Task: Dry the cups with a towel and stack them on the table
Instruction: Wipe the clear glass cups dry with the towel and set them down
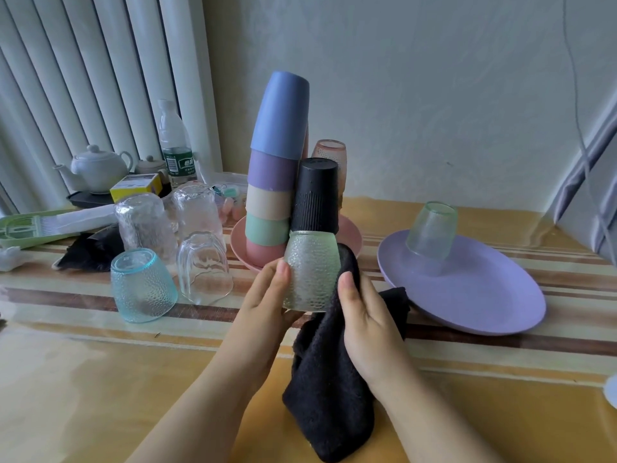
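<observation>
My left hand (267,295) grips a pale green dimpled glass cup (310,269), held upside down above the table. My right hand (364,315) holds a black towel (330,389) against the cup's right side, and the towel hangs down to the table. Behind the cup, a stack of inverted plastic cups (277,155) in blue, purple, beige, green and pink stands on a pink plate (350,233), with a black cup (315,195) beside it. Another green glass cup (430,228) sits inverted on a purple plate (484,292).
Left of my hands stand a light blue glass (142,285) and three clear glasses (203,265), all inverted. Further back left are a white teapot (96,167), a water bottle (175,145), a yellow box (135,187), a green tray (30,228) and a black cloth (91,250).
</observation>
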`<state>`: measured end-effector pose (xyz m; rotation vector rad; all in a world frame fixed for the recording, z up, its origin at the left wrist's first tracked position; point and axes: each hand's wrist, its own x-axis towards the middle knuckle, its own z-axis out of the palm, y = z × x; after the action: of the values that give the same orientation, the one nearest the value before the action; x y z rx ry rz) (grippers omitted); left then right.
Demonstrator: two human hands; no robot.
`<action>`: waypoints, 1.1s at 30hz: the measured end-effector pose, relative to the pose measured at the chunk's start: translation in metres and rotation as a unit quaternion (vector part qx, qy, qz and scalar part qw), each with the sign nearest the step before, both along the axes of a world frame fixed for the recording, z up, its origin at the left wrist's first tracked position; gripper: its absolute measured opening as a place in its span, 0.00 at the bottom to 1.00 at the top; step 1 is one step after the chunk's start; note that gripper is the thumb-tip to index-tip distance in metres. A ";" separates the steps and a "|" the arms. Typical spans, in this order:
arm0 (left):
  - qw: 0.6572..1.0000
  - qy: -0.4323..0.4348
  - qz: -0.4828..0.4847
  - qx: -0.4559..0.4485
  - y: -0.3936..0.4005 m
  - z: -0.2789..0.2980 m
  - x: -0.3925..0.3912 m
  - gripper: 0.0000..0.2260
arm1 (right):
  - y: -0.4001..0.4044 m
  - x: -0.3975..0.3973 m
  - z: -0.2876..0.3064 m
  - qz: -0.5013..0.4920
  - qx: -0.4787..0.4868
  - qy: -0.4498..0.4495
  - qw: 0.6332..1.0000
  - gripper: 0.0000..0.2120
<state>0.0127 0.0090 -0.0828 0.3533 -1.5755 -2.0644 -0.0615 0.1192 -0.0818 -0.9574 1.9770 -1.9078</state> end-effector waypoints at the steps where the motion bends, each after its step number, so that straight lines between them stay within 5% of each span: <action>1: 1.000 -0.007 0.010 -0.018 0.001 0.001 -0.001 0.12 | -0.001 0.001 -0.002 -0.006 0.007 0.018 1.000 0.25; 8: 0.975 -0.028 0.164 -0.146 -0.003 -0.003 -0.001 0.16 | -0.007 0.003 -0.010 -0.035 0.029 0.089 0.995 0.24; 14: 0.988 -0.058 0.022 -0.144 0.004 -0.001 0.002 0.26 | -0.010 0.001 -0.015 -0.040 0.027 0.116 0.992 0.28; 22: 0.985 -0.047 -0.152 -0.060 -0.005 0.000 0.008 0.27 | 0.009 -0.006 0.009 -0.036 -0.018 -0.018 0.999 0.08; 30: 0.965 -0.084 -0.201 -0.149 -0.011 0.008 0.015 0.21 | 0.013 -0.010 0.010 -0.019 0.009 0.149 0.989 0.15; 33: 0.971 -0.084 -0.166 -0.150 -0.006 0.005 0.011 0.16 | 0.012 -0.013 0.007 -0.101 -0.003 0.154 0.983 0.17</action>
<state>0.0237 0.0028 -0.0780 0.1643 -2.1409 -2.0276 -0.0741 0.1317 -0.0746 -1.1537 2.3206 -1.9690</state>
